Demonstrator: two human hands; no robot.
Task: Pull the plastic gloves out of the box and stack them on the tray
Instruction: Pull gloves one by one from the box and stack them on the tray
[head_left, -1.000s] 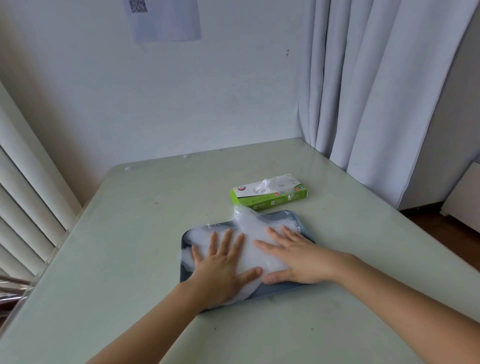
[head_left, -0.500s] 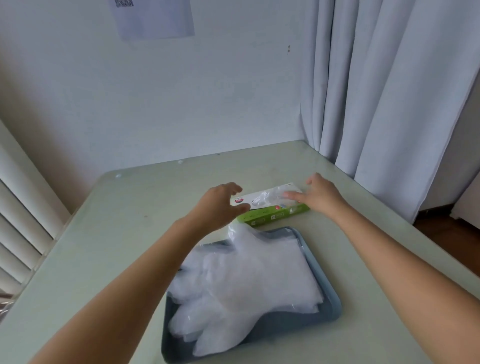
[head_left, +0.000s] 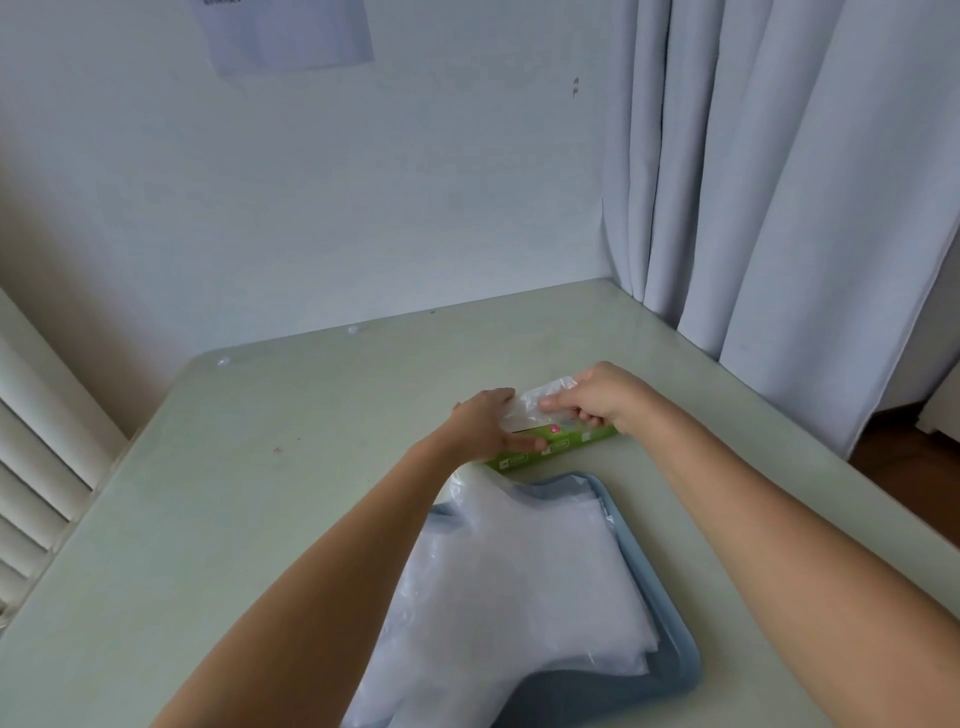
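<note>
Here the right grip (head_left: 602, 397) pinches a glove (head_left: 554, 387) above the box (head_left: 550, 451), which the left grip (head_left: 483, 426) clasps.

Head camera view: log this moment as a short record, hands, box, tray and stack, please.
left hand: holds the left end of the green cardboard box, thumb on its near side
right hand: pinches a clear plastic glove sticking out of the box top
tray: blue-grey rectangular plastic tray, nearer the person than the box
stack: clear plastic gloves piled on the tray, overhanging its left edge
surface: pale green table
</note>
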